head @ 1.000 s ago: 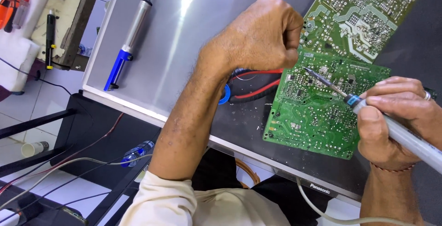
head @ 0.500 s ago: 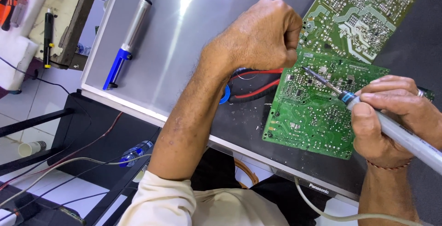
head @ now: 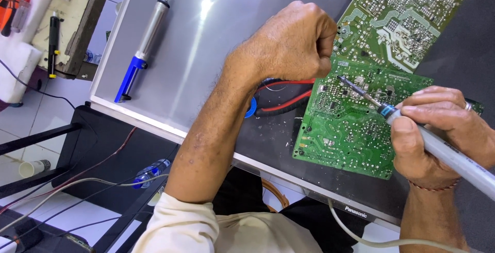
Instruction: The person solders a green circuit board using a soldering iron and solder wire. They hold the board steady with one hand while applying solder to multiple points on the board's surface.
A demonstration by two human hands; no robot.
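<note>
A green circuit board (head: 361,124) lies solder side up on a dark flat panel (head: 216,57). My right hand (head: 438,129) grips a grey soldering iron (head: 448,155), and its tip touches the board near its middle. My left hand (head: 294,44) is closed in a fist at the board's left edge, its fingers curled at that edge; what they pinch is hidden. Red and black wires (head: 281,101) run out from under this hand.
A grey and blue desoldering pump (head: 142,47) lies on the panel at the left. Beyond the panel's left edge a wooden block carries hand tools (head: 51,41). Cables (head: 77,186) and a small white cup (head: 33,168) lie on the tiled floor below.
My right hand and the soldering iron have shifted slightly left along the board. My left hand keeps its place.
</note>
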